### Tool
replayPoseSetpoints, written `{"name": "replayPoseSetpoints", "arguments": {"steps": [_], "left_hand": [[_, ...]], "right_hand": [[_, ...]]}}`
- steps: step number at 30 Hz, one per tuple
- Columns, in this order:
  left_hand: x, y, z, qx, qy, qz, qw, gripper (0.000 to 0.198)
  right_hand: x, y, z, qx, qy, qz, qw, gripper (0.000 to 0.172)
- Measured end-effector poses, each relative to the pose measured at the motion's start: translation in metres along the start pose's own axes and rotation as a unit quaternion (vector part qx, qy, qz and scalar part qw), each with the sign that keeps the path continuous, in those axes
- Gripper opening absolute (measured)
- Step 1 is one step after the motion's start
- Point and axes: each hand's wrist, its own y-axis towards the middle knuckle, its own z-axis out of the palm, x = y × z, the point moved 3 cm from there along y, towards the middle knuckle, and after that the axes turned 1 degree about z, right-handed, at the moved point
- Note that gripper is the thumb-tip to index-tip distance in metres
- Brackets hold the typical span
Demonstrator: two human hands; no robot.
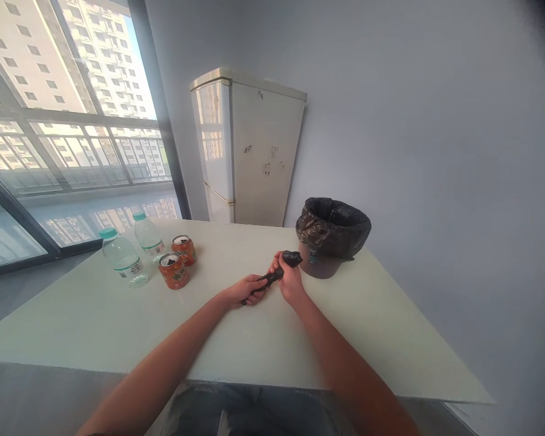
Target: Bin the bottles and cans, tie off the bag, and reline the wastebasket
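Both of my hands hold a rolled-up black plastic bag [285,264] just above the white table [91,321]. My left hand [247,289] is closed round the lower end of the roll. My right hand [290,280] is closed round its upper end, where a crumpled knob of bag sticks out past the fingers. The roll slants from lower left to upper right. Just beyond my right hand stands a small bin lined with a black bag [332,236].
Two clear water bottles with green caps [123,257] [148,236] and two opened orange cans [174,270] [184,249] stand at the table's left. A white fridge [245,148] stands behind the table by a large window [59,133]. A grey wall lies to the right.
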Motion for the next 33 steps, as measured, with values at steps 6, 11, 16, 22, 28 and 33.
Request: {"name": "replayPoseSetpoints", "arguments": {"steps": [6, 11, 16, 22, 28, 33], "left_hand": [[-0.002, -0.001, -0.004, -0.013, -0.039, -0.010, 0.999, 0.070], [-0.001, -0.003, -0.004, -0.013, -0.003, 0.010, 1.000, 0.068], [-0.003, -0.004, -0.005, -0.026, 0.015, 0.040, 0.999, 0.048], [-0.008, -0.005, 0.002, -0.031, 0.008, 0.036, 0.999, 0.048], [-0.008, -0.002, -0.003, -0.088, 0.002, 0.061, 0.994, 0.052], [-0.010, 0.003, -0.017, -0.181, -0.004, 0.125, 0.975, 0.053]], "right_hand": [[0.010, -0.001, -0.008, 0.103, -0.289, -0.103, 0.946, 0.009], [0.011, -0.006, 0.010, 0.157, -0.424, -0.149, 0.879, 0.018], [0.009, -0.002, 0.000, 0.108, -0.414, -0.159, 0.890, 0.042], [0.009, 0.000, -0.021, 0.146, -0.348, -0.170, 0.910, 0.044], [0.007, -0.004, -0.011, 0.015, -0.420, -0.102, 0.902, 0.021], [0.002, -0.005, 0.000, 0.036, -0.287, -0.050, 0.956, 0.034]]}}
